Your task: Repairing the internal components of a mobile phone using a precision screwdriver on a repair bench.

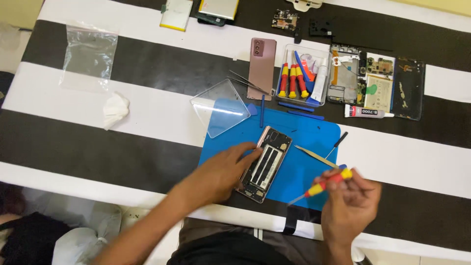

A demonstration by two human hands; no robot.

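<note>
1. Left hand (221, 174): lies flat and half open on the opened phone (265, 164), fingers resting against its left edge; it covers the frame's lower left side.
2. Phone: back cover off, lying tilted on the blue mat (299, 167), near the front of the desk (147, 122). Its inner parts are too small to tell apart.
3. Right hand (351, 203): closed around a red and yellow screwdriver (324, 186), held slantwise with the tip pointing down-left over the mat, clear of the phone. The wrist is cut off at the lower edge.
4. Tweezers (314, 156): on the mat, just right of the phone; a black-handled tool (337, 142) lies beside them.
5. Clear panel (220, 107): overlaps the mat's upper left corner.
6. Tool tray (301, 76): clear box behind the mat, holding three more red and yellow drivers, blue picks and a white tube, partly hiding one another.
7. Phone back cover (261, 68): pinkish, left of the tray, with a second pair of tweezers crossing its lower edge.
8. Second stripped phone (363, 81): right of the tray, boards exposed, a glue tube (367, 113) lying below it.
9. Plastic bag (89, 51) and white wad (116, 109): far left, well apart from the work.
10. Top edge: a flat battery-like pack (175, 13) and small dark parts, cut off by the frame and hard to identify.
11. Lower left: dark and pale cloth-like shapes below the desk, unclear.
</note>
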